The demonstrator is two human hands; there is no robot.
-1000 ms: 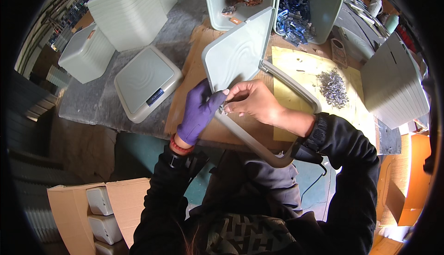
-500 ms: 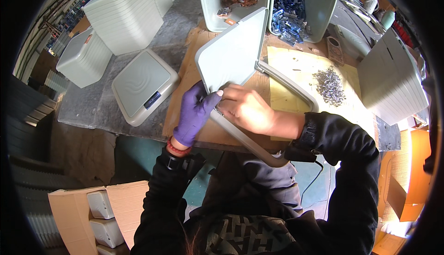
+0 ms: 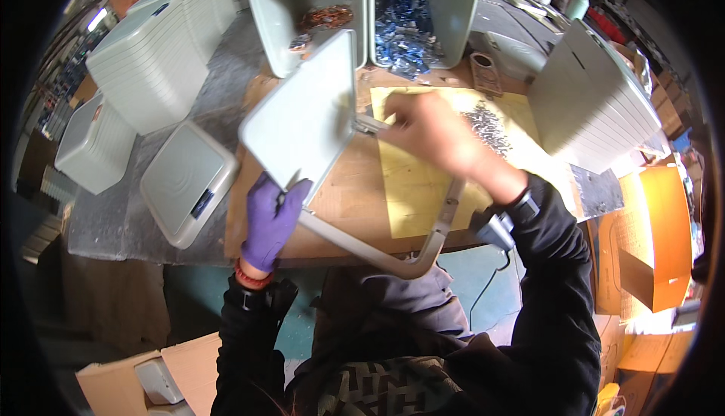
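Observation:
A pale grey-green plastic lid panel (image 3: 302,114) stands tilted up from a grey U-shaped plastic frame (image 3: 377,259), joined to it at a hinged corner. My left hand (image 3: 270,216), in a purple glove, grips the panel's near lower corner where it meets the frame. My bare right hand (image 3: 434,133) hangs over the yellow sheet (image 3: 408,208), just right of the hinged corner and above part of the frame. Motion smears its fingers, so what they hold cannot be made out. Close by on the sheet lies a pile of small metal screws (image 3: 487,127).
Two tipped bins stand behind: one holds orange-brown parts (image 3: 326,17), the other blue parts (image 3: 406,31). A finished lid (image 3: 189,182) lies left, near stacked lids (image 3: 147,69). More lids (image 3: 593,99) stand stacked right. Cardboard boxes (image 3: 653,238) flank the table.
My right hand has left the panel's near corner and moved right and away, over the yellow sheet. My left hand stays on the corner. The whole view has shifted.

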